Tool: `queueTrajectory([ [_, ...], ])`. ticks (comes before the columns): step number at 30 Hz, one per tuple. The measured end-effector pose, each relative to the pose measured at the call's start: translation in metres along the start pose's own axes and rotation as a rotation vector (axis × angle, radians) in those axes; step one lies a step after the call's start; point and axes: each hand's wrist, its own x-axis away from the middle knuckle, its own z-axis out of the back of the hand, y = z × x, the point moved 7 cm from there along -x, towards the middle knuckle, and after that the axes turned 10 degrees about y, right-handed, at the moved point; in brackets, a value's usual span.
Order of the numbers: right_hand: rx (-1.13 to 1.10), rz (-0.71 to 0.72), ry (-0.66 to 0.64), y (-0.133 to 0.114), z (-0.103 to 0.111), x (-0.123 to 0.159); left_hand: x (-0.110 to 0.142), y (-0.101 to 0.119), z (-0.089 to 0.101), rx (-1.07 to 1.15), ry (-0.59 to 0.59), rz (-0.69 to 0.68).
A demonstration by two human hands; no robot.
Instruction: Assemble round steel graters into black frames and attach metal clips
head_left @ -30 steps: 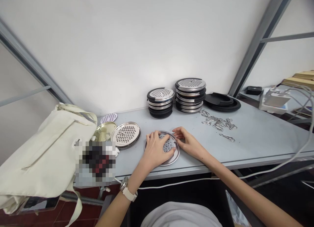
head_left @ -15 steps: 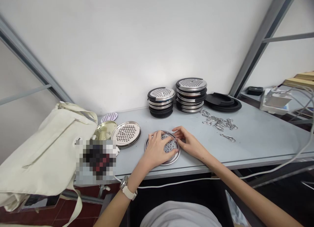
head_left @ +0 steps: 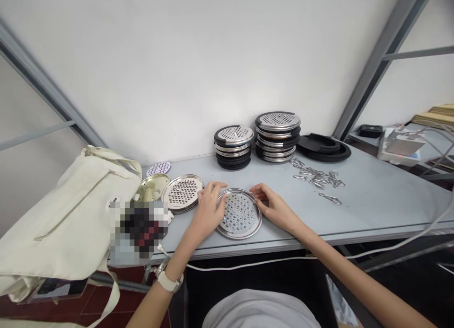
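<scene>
A round metal grater disc with a raised rim lies flat on the grey table in front of me. At its left rim is my left hand, fingers spread and the thumb along the edge; nothing is gripped in it. My right hand rests against the upper right rim, thumb near the edge and fingers loosely bent but apart. Left of the disc lie more metal grater discs, overlapping a gold-coloured round lid. Behind these is a small white-and-purple perforated disc.
Two stacks of graters with black rims, a smaller stack and a taller one, stand by the wall. Black round trays and loose metal snap hooks lie to the right. A cream bag covers the left end; a white cable crosses in front.
My left hand has moved left off the middle of the grater disc to its left rim, uncovering the perforated face. My right hand has stayed at the right rim.
</scene>
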Motion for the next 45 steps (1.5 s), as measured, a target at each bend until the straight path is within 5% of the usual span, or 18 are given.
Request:
queueTrajectory([
  [3, 0.044, 0.023, 0.011, -0.003, 0.000, 0.002, 0.004, -0.024, 0.013, -0.033, 0.094, 0.112],
  [9, 0.271, 0.194, 0.070, -0.025, 0.003, 0.005, 0.021, -0.046, 0.006, -0.035, 0.084, 0.188],
  [15, 0.268, 0.491, -0.311, -0.058, -0.045, -0.002, 0.027, -0.043, 0.002, -0.018, 0.117, 0.194],
  [19, 0.307, 0.591, -0.433, -0.062, -0.072, -0.011, 0.028, -0.041, 0.002, 0.027, 0.155, 0.182],
  [41, 0.307, 0.549, -0.363, -0.060, -0.071, -0.010, 0.030, -0.040, 0.002, 0.062, 0.171, 0.216],
  [45, 0.289, 0.500, -0.258, -0.055, -0.063, -0.016, 0.029, -0.039, 0.005, 0.082, 0.182, 0.214],
])
